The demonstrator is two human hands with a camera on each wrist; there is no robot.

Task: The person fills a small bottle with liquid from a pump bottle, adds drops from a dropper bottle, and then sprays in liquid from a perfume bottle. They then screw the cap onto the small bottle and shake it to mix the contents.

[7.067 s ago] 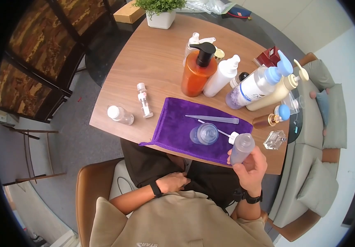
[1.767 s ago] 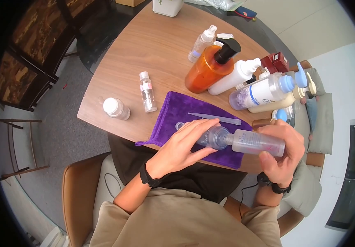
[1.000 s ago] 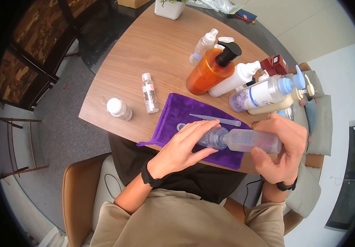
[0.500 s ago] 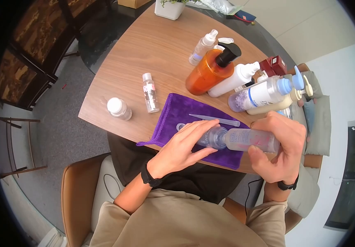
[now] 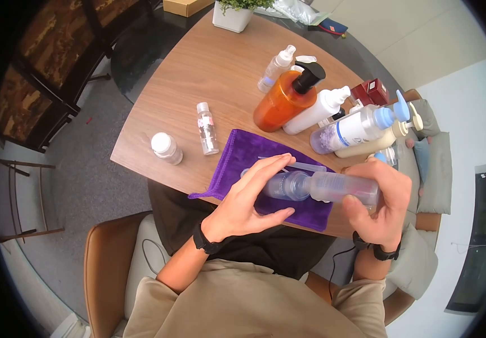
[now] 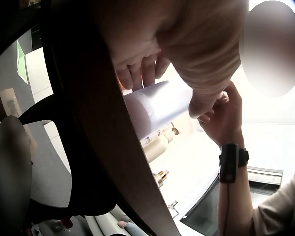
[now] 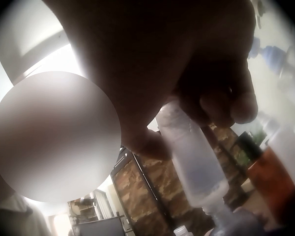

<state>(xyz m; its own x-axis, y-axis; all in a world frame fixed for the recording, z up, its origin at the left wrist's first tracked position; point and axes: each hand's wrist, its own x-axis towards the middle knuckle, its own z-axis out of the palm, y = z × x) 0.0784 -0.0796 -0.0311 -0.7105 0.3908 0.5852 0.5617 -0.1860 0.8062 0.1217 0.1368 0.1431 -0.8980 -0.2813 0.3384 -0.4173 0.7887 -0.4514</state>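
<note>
My right hand (image 5: 382, 200) grips a small frosted bottle (image 5: 341, 187), tipped upside down with its neck at the mouth of a translucent bluish bottle (image 5: 289, 186). In the right wrist view the frosted bottle (image 7: 194, 157) slants down from curled fingers to the bluish bottle (image 7: 236, 222). Beside the bluish bottle is my left hand (image 5: 246, 203), its thumb spread away from the bottle and its fingers extended along the far side. Beneath lies a purple cloth pouch (image 5: 240, 147), bearing a translucent tapered tube (image 5: 308, 167) partly behind the left fingers.
On the left stand a white-capped clear bottle (image 5: 166, 149) and a slim clear bottle (image 5: 207, 129). An orange pump bottle (image 5: 284, 101), a white bottle (image 5: 313, 111) and a blue-pump bottle (image 5: 350, 130) crowd the right back. A potted plant (image 5: 233, 17) stands at the far edge.
From gripping the bluish bottle, my left hand has loosened, its thumb moving away from it. Earlier, the right hand brought the frosted bottle over and tipped it onto the bluish one; it still holds it there.
</note>
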